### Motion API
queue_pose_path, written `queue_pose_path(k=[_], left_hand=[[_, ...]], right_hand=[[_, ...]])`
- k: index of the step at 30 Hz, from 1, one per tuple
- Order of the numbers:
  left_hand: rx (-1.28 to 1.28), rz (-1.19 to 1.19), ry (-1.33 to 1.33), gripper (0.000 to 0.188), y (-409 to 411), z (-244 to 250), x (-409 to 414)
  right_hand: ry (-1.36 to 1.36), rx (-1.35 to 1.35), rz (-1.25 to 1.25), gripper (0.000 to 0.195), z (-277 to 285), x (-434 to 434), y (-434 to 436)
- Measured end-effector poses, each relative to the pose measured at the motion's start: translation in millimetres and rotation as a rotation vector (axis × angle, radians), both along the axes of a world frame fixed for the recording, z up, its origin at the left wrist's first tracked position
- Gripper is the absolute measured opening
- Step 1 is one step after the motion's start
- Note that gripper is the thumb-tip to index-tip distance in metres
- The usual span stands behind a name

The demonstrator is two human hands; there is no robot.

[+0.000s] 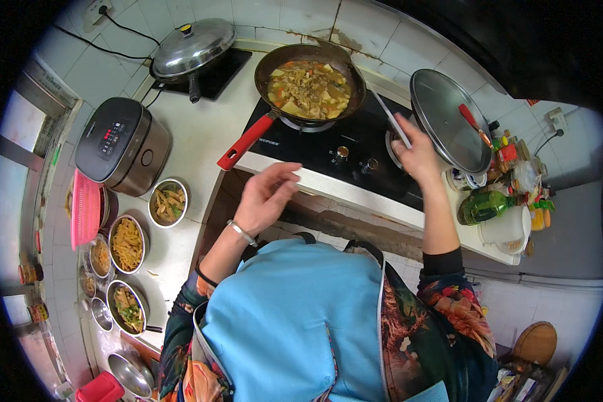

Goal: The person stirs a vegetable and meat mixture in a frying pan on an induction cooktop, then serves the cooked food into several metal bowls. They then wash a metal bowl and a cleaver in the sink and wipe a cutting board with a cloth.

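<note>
My right hand (417, 153) grips the pale handle of a cooking utensil (384, 108), likely a spatula. The handle slants up to the right rim of a dark wok (262, 68); the utensil's head is hard to make out. Chunky stew (309, 90) with pale and orange pieces fills the wok's bottom. The wok sits on the left burner of a black gas hob (314, 151), its red handle (246, 140) pointing toward the front left. Near that handle, my left hand (269, 198) hovers before the counter edge, fingers loosely bent, holding nothing.
A glass lid (444, 120) leans at the hob's right, with a red-handled utensil (475, 125) against it. Beyond are a green bottle (482, 207) and several jars. On the left stand a rice cooker (123, 145), a lidded pan (193, 50) and several bowls of food (126, 243).
</note>
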State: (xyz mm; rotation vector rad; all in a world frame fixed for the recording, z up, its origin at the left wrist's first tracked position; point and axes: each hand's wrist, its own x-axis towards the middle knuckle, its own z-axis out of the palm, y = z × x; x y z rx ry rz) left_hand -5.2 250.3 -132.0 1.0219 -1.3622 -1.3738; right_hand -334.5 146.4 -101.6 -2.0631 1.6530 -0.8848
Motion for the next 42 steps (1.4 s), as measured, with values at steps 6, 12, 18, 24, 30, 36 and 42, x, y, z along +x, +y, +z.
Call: queue_pose_path(k=[6,12,18,24,30,36,42], left_hand=[[0.206,-0.182,0.021,0.039,-27,-8,-64],[0.351,-0.093,0.336,0.033,-40,32,-90],[0.340,0.202,0.225,0.023,-25,51,20],[0.334,0.293,-0.072,0.023,27,47,113],[0.396,0.362,0.007,0.018,85,7,137],[0.340,0.381,0.144,0.015,115,-22,145],[0.393,0.421,0.152,0.016,132,-24,155]], right_hand=[[-1.070,0.640,-0.009,0.040,0,65,52],[-1.150,0.580,0.376,0.050,14,121,86],[0.487,-0.481,-0.069,0.049,112,6,10],[0.457,0.510,-0.570,0.083,120,-156,-79],[-0.073,0.646,-0.522,0.092,113,-167,-89],[-0.113,0.517,-0.487,0.083,143,-139,-77],[-0.025,0.420,-0.194,0.067,195,-71,-81]])
